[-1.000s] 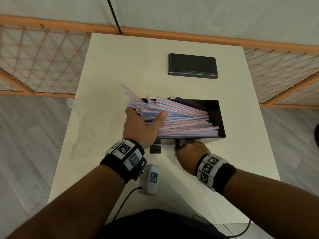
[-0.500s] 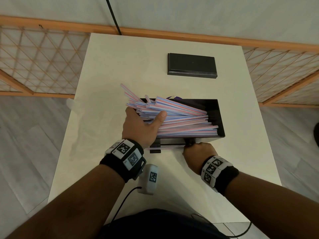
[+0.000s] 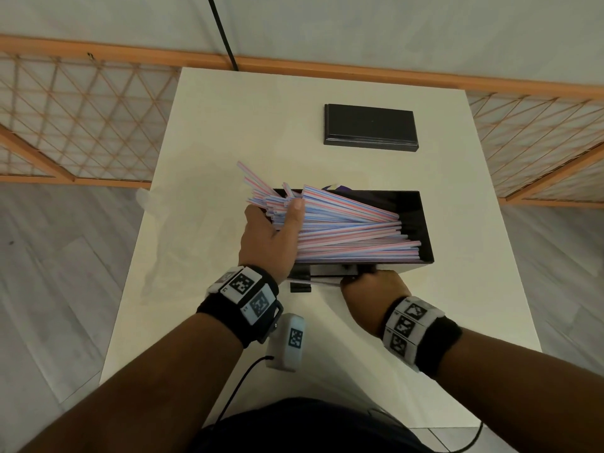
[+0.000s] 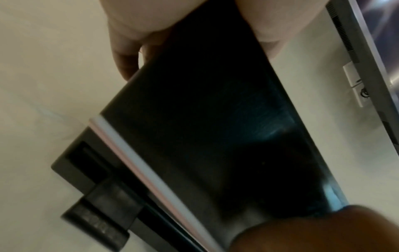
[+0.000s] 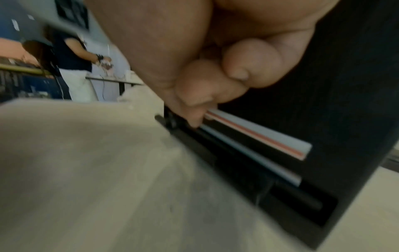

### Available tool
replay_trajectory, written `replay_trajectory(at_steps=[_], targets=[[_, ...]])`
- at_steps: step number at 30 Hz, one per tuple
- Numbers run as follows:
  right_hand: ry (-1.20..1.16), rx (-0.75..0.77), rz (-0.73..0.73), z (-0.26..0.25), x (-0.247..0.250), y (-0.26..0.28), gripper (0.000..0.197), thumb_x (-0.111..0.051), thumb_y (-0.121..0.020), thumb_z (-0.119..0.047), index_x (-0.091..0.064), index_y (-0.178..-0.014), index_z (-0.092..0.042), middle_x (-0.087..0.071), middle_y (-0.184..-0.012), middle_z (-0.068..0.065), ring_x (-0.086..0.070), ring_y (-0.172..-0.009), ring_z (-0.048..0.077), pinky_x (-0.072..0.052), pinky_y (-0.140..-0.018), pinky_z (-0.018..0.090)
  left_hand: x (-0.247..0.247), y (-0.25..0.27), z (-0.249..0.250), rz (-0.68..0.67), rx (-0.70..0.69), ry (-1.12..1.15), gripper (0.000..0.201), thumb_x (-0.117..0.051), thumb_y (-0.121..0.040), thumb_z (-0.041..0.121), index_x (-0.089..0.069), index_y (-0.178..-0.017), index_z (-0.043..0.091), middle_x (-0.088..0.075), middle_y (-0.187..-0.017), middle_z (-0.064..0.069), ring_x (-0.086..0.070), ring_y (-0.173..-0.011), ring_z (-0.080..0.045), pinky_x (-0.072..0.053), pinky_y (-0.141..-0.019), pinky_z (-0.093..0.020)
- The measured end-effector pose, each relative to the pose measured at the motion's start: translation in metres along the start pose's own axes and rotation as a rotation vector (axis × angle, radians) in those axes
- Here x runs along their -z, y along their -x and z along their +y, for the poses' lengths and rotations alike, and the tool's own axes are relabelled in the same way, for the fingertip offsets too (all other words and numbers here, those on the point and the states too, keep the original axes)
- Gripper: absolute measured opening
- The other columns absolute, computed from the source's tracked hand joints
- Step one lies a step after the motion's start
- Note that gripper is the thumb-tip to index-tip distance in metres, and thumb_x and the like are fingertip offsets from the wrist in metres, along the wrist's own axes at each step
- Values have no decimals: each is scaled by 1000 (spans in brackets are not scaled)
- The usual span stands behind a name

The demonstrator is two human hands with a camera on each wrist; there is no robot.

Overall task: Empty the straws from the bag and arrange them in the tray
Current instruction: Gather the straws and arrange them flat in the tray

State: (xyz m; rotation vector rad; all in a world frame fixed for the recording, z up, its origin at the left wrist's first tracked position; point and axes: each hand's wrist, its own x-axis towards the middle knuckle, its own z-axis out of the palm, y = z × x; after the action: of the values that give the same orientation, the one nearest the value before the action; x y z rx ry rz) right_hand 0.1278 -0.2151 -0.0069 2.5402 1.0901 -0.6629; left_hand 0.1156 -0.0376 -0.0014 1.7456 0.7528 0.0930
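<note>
A black tray (image 3: 423,223) in the middle of the white table (image 3: 228,132) holds a slanted heap of pink, blue and white striped straws (image 3: 353,230). Their left ends stick out over the tray's left wall. My left hand (image 3: 281,220) grips that end, thumb on top of the straws; a finger (image 4: 125,56) reaches round the tray's corner. My right hand (image 3: 369,284) is at the tray's front wall and pinches a single straw (image 5: 259,134) lying along the slot there; a second straw (image 5: 248,155) lies just below. A bit of purple bag (image 3: 336,188) shows behind the tray.
A flat black lid (image 3: 369,129) lies at the table's far side. A white tagged device (image 3: 289,341) with a cable hangs near the front edge. Wooden lattice panels (image 3: 81,119) flank the table. Another person (image 5: 71,68) stands far off at a bench.
My right hand has slid right along the tray's front, and a single straw now shows stretched out along the front. My left thumb has shifted a little farther over the straws.
</note>
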Motion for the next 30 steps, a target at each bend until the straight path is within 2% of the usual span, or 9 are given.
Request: replay_trajectory(at_steps=[2, 4, 8, 11, 16, 19, 23, 27, 30], targets=[[39, 19, 72, 6, 22, 17, 6, -61, -73, -8, -64, -78, -12, -67, -69, 7, -67, -60, 31, -37, -53, 30, 2, 0, 3, -2, 33, 106, 63, -45, -83, 82, -48, -114, 28, -64, -114, 6, -65, -106, -20, -50, -97, -40], [46, -6, 204, 17, 34, 34, 17, -74, -50, -6, -60, -57, -13, -55, -44, 4, -54, -34, 27, -32, -40, 24, 4, -4, 2, 41, 74, 225, 79, -40, -66, 99, -51, -103, 30, -69, -108, -1, -69, -103, -28, -53, -96, -54], [37, -110, 345, 44, 56, 55, 26, -80, -53, -10, -55, -54, -18, -51, -42, 2, -50, -31, 28, -25, -43, 23, 14, -5, 15, 109, 46, 318, 70, -36, -65, 92, -56, -98, 34, -66, -121, -3, -62, -118, -24, -43, -109, -55], [21, -181, 349, 57, 72, 48, 29, -83, -58, -18, -54, -60, -20, -54, -46, 1, -51, -34, 30, -26, -45, 24, 19, -10, 25, 127, 49, 367, 66, -51, -60, 84, -58, -94, 28, -68, -110, 0, -65, -107, -22, -47, -105, -55], [18, -148, 272, 54, 82, 13, 11, -49, -91, -34, -54, -90, -24, -65, -90, -2, -65, -82, 29, -35, -59, 29, 20, -10, 41, 121, 51, 342, 79, -80, -50, 65, -61, -111, 18, -67, -104, 4, -66, -93, -12, -55, -92, -42], [-135, -147, 352, 49, 72, 2, 25, -48, -90, -45, -57, -92, -21, -62, -96, 1, -62, -90, 29, -36, -63, 30, 18, -14, 43, 84, 39, 282, 94, -94, -59, 44, -52, -136, 12, -63, -124, 1, -62, -112, -10, -51, -99, -33], [-330, -126, 524, 43, 60, -7, 57, -52, -81, -59, -56, -118, -16, -54, -110, 6, -53, -100, 30, -50, -81, 40, 14, -20, 41, 119, -65, 157, 63, -89, -75, 27, -54, -127, 16, -65, -115, 8, -61, -99, 4, -52, -89, -20], [-347, -163, 385, 29, 58, -12, 90, -33, -85, -73, -15, -153, -16, -17, -160, 7, -15, -147, 30, -23, -116, 52, 8, -21, 40, 192, -114, 136, 35, -79, -85, 17, -56, -111, 23, -67, -102, 16, -66, -95, 2, -54, -90, -22], [-363, -124, 279, 21, 51, -19, 96, -20, -85, -78, 8, -154, -17, 11, -163, 0, 15, -149, 25, -3, -119, 54, 6, -19, 43, 214, -162, 104, 24, -73, -90, 15, -57, -106, 23, -69, -101, 11, -67, -92, -1, -54, -87, -21]])
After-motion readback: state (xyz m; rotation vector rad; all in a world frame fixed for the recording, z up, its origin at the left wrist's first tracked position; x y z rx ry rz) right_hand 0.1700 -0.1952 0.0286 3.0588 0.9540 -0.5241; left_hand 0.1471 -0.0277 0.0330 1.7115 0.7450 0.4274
